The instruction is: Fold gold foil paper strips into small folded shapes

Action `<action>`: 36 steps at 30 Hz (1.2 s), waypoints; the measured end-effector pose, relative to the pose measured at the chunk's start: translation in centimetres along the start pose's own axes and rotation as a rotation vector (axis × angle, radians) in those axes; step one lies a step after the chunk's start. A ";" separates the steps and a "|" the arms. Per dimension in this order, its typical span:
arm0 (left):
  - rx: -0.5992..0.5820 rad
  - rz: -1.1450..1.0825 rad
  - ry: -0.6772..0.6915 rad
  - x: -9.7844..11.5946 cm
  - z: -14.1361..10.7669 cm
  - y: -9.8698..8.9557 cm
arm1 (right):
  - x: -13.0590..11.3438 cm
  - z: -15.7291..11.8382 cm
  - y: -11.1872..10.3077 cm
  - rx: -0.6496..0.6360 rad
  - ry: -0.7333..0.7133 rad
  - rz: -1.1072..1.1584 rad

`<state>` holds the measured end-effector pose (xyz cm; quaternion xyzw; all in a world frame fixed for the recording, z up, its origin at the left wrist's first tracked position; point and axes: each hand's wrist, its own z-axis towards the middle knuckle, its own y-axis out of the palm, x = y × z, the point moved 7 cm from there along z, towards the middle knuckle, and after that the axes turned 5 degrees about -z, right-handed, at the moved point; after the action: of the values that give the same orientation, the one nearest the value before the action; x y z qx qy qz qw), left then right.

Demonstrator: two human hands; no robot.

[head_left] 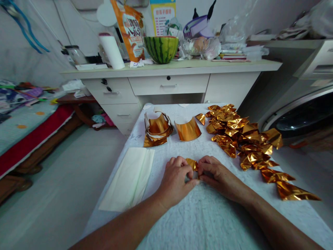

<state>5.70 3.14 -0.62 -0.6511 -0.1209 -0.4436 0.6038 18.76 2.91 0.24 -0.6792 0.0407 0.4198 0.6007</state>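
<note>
Between my two hands is a small piece of gold foil paper [191, 163], held just above the covered table. My left hand [179, 175] is closed, its fingers bent onto the foil's left side and lower edge. From the other side my right hand [217, 175] pinches the foil between thumb and fingers. Beyond them lies a curved gold foil sheet [188, 130]. To its left stands a curled stack of gold foil sheets [158, 125] with white backing. A heap of folded gold foil pieces [238, 133] spreads along the right side.
A pale paper sheet [130, 177] lies left of my hands on the white-covered table [208, 218]. Behind it, a white desk [169, 83] carries half a watermelon [161, 48], an orange pouch [132, 33] and a paper roll [112, 51]. A washing machine [312, 90] stands right, a bed [28, 121] left.
</note>
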 end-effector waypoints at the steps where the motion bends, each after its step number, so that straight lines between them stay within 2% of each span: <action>1: 0.002 0.005 0.004 0.1 0.0 0.0 | 0.0 0.0 0.0 0.008 0.007 -0.005; 12: 0.017 0.045 0.015 0.2 0.0 0.1 | 0.3 0.3 0.5 0.059 0.035 -0.101; 21: 0.007 0.085 -0.004 0.2 0.1 0.3 | 0.8 0.0 0.4 0.130 0.072 -0.095; 28: 0.006 0.075 0.002 0.2 0.0 0.2 | 0.3 0.0 0.1 0.079 0.032 -0.026; 36: 0.027 0.046 -0.005 0.0 0.1 0.2 | 0.3 0.1 0.3 0.051 0.055 -0.029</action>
<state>5.89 3.17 -0.80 -0.6465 -0.1134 -0.4263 0.6225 18.71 3.10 -0.21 -0.6756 0.0581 0.3911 0.6223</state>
